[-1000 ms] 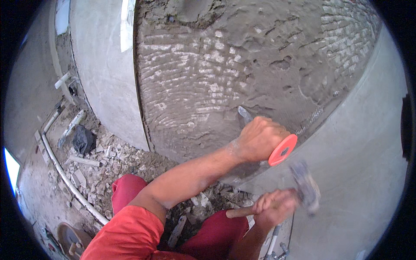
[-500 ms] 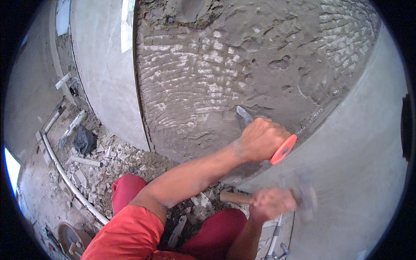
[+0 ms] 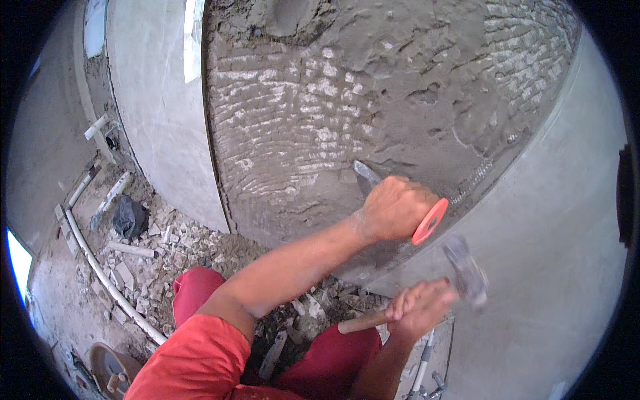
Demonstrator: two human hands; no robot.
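Observation:
My left hand is closed round a chisel with an orange hand guard. Its flat metal blade rests against the rough grey mortar wall. Below and to the right, my right hand grips a hammer by its wooden handle. The hammer's metal head is slightly blurred and stands apart from the chisel's guard, in front of the smooth grey wall panel.
Smooth grey panels border the mortar on the left and right. Rubble covers the floor with a white pipe and a black plastic bag. A bucket stands at the lower left.
The hammer head shows more clearly, its handle's rear end tilted lower. The chisel and my left hand have shifted slightly left and up in the picture.

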